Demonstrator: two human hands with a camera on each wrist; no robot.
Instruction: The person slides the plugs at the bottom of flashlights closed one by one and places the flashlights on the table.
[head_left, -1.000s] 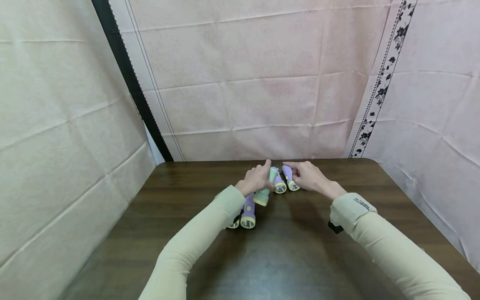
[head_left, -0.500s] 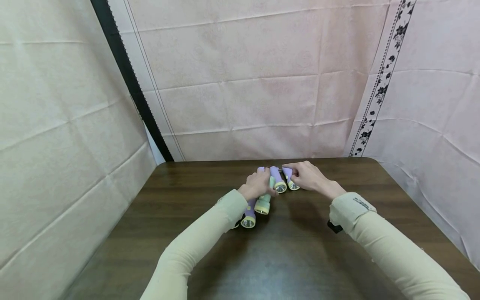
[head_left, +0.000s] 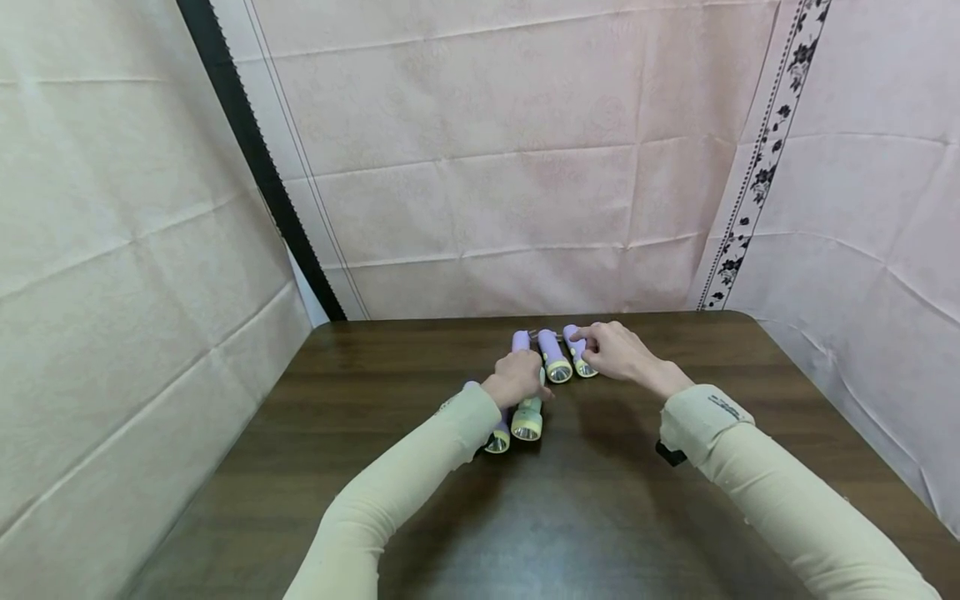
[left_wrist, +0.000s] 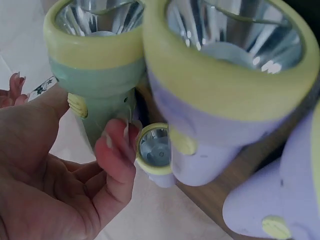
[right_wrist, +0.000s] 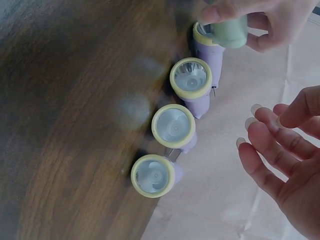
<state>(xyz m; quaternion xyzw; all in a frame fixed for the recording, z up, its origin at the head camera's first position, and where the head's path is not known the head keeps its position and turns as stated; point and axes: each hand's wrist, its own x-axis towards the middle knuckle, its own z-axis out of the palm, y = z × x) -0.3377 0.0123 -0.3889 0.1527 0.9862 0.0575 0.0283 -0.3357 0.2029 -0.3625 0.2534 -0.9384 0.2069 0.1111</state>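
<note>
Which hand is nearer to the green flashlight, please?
Left. The left hand holds the green flashlight; the right hand is apart from it, to its right, beside the rightmost purple flashlight.

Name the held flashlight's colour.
Pale green flashlight, yellow rim and switch; clearest in the left wrist view.

From the head camera, I look forward and down over the brown table [head_left: 600, 517] to the far cloth [head_left: 487, 167]. My left-wrist camera faces the far side, almost against the flashlights [left_wrist: 215, 95]; my right-wrist camera, rolled sideways, views them from farther back. Both wrist views share the green flashlight [left_wrist: 97, 75] and left hand [left_wrist: 55, 175].
</note>
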